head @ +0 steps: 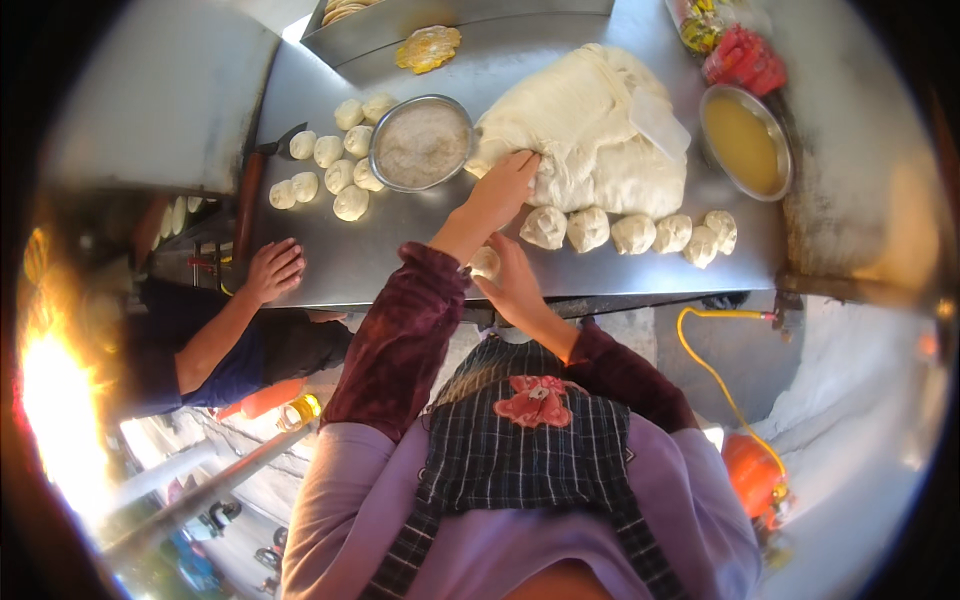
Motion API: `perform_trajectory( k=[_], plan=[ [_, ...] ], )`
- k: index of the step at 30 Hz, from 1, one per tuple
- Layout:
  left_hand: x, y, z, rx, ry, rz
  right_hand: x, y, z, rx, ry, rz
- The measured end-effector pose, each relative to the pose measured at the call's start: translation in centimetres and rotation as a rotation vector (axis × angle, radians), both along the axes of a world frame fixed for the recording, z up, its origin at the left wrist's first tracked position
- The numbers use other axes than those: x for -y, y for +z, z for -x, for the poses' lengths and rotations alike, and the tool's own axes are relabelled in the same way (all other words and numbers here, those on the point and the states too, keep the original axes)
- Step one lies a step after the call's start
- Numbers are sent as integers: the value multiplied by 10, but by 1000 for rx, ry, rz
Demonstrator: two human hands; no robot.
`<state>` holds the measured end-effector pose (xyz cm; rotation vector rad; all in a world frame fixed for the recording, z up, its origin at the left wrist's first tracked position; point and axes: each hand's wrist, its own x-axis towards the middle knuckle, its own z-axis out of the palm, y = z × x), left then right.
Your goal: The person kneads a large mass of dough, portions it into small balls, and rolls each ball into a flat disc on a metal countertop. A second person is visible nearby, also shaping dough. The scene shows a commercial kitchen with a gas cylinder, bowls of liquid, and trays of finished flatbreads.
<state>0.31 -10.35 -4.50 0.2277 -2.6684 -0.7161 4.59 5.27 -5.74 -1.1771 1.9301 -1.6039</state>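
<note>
A large mass of pale dough (pixel 600 135) lies on the metal worktop. My left hand (pixel 504 187) reaches across to its lower left edge, fingertips gripping the dough there. Closer to me, my right hand (pixel 517 281) curves its thumb and fingers around a small dough ball (pixel 484 262), partly hidden by my left sleeve. Several dough balls (pixel 588 229) sit in a row below the mass, and more dough balls (pixel 339 176) are grouped at the left. Beside that group stands a metal bowl of whitish flour-like powder (pixel 420 144). A translucent flat plastic piece (pixel 660 124) rests on the dough.
A co-worker's hand (pixel 276 270) rests at the worktop's left edge, near a wooden-handled tool (pixel 250 195). Bright flames (pixel 56 405) burn at far left. A bowl of yellow liquid (pixel 744 142) and a red plastic bag (pixel 745 60) are at right; a flatbread (pixel 429 49) lies at the back.
</note>
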Motion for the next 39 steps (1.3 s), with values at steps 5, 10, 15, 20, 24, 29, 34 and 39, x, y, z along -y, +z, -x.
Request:
perform_trajectory(
  k=[5, 10, 15, 20, 24, 29, 34, 39],
  plan=[
    [-42, 39, -87, 262, 110, 123, -61, 17, 49, -121, -124, -91],
    [-51, -11, -130, 221, 222, 46, -59, 32, 64, 28, -13, -98],
    [43, 15, -156, 96, 584, 49, -50, 37, 86, -576, 74, -245],
    [71, 11, -155, 231, 652, 306, -15, 13, 115, -982, 217, -457],
    [-17, 57, -137, -33, 250, -231, -3, 41, 93, -460, 182, -462],
    [-73, 48, -129, -24, 110, -1043, -49, 55, 54, 975, 130, -277],
    [-93, 49, -113, 294, 176, -1272, -91, 48, 53, 771, 110, -206],
    [-54, 10, -130, 354, 93, -609, -148, 0, 112, 581, -137, -427]
  ],
)
